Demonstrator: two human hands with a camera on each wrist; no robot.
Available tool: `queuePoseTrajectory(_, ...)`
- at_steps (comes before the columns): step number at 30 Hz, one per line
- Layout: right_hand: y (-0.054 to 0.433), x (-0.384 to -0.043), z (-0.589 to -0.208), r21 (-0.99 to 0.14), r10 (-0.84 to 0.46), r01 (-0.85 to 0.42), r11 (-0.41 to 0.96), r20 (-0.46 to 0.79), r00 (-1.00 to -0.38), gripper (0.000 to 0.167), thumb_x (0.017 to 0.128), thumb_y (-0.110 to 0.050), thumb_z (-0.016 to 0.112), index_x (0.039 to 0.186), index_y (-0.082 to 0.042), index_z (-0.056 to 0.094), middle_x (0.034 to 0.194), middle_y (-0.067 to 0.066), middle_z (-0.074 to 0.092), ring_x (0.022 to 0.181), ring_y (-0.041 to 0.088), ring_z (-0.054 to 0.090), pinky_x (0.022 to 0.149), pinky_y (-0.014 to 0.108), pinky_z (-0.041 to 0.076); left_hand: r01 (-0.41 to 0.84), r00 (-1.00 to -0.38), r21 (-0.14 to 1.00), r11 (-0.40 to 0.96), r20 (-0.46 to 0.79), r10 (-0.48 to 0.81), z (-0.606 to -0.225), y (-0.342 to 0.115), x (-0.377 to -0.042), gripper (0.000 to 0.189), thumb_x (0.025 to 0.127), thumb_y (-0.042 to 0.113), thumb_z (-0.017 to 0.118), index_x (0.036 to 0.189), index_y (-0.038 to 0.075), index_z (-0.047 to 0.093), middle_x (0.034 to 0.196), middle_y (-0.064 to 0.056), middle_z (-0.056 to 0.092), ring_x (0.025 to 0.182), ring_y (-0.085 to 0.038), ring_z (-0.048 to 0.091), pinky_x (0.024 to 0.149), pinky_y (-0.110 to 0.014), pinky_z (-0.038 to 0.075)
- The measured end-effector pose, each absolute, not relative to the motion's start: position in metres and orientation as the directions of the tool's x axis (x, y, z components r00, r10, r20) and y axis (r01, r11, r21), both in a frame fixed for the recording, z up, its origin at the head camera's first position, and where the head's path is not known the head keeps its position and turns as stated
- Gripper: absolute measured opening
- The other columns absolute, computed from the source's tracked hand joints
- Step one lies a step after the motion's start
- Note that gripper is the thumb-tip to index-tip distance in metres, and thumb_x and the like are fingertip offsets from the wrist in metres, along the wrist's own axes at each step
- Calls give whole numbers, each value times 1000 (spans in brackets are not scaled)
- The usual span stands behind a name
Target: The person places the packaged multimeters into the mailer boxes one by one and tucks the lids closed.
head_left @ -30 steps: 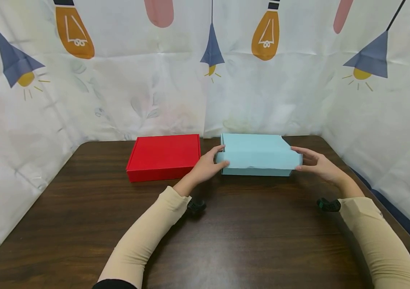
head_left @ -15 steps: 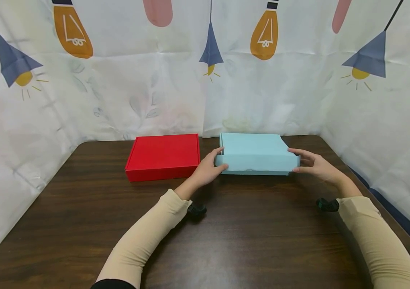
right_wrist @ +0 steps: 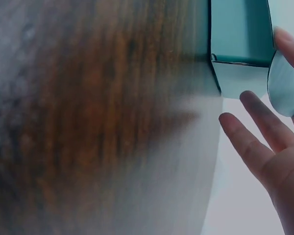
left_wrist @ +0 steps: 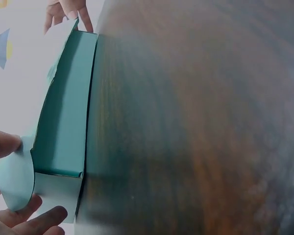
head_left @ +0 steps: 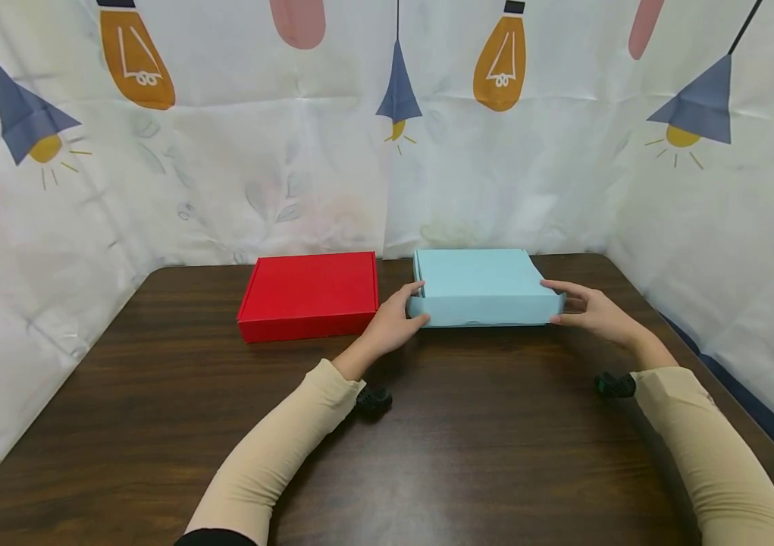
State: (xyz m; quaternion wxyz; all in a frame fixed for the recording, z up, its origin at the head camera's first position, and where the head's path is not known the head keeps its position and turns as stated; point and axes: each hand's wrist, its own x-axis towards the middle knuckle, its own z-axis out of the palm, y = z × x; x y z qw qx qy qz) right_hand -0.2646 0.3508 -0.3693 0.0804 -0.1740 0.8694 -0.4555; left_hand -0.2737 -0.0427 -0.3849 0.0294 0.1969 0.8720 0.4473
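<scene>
A light blue cardboard box (head_left: 474,271) lies at the far side of the table, its lid low and the lid's front flap (head_left: 485,311) hanging over most of the front wall. At its left end my left hand (head_left: 390,326) pinches the rounded side tab (left_wrist: 14,178) of that flap between thumb and fingers. The opposite tab (right_wrist: 285,88) is held by my right hand (head_left: 598,315), with two fingers spread apart below it. From the wrist views, a gap shows between the front flap and the box's front wall (left_wrist: 63,112).
Just left of the blue box lies a closed red box (head_left: 311,288), close to my left hand. Both rest on a dark wooden table (head_left: 468,455). A printed white curtain (head_left: 332,174) hangs behind and at the sides.
The blue box's front flap has come down, covering more of the front wall. Both hands have lowered slightly with it and keep their grip on the tabs. The red box stays put.
</scene>
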Motion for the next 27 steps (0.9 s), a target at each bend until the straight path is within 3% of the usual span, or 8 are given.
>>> queuePoseTrajectory(7,350,-265,-368,-809,-385,-229,542,3,-923,75,96,-13,73,160,-7,34,166,22,22,145,54,27,106,65,36,310,-920,785,537,106,376,-384,-43,-273,65,100,17,66,158,10,37,153,-16,47,138,-30,47,111,-48,41)
queuePoseTrajectory(13,346,-268,-363,-763,-458,-331,555,52,-888,73,98,-13,71,160,-4,34,167,21,21,150,46,20,113,63,29,276,-926,798,536,70,372,-378,-41,-273,67,100,23,65,158,10,36,157,-16,41,141,-32,42,111,-53,41)
queuePoseTrajectory(15,344,-269,-363,-756,-467,-344,556,58,-882,70,100,-14,68,160,-4,34,167,20,19,151,45,19,115,56,31,278,-923,797,536,67,380,-377,-40,-274,68,100,24,65,159,9,34,159,-16,38,142,-32,40,112,-53,40)
queuePoseTrajectory(20,338,-266,-362,-757,-464,-347,553,66,-883,65,103,-15,63,159,-3,33,168,19,20,152,45,15,116,60,27,304,-906,794,527,71,416,-377,-37,-276,72,101,26,64,162,9,28,163,-15,31,145,-30,35,114,-50,38)
queuePoseTrajectory(22,335,-267,-361,-745,-459,-342,573,53,-887,67,103,-17,64,160,-4,32,169,17,17,153,44,12,113,69,22,321,-896,786,529,72,437,-376,-36,-278,74,101,26,63,162,8,26,165,-15,27,148,-30,31,116,-50,36)
queuePoseTrajectory(27,328,-272,-362,-661,-447,-334,671,-1,-894,77,101,-28,68,163,-10,26,171,14,5,154,44,5,112,74,16,356,-875,751,557,59,480,-374,-32,-284,75,103,32,60,163,8,23,170,-15,12,154,-31,18,118,-52,31)
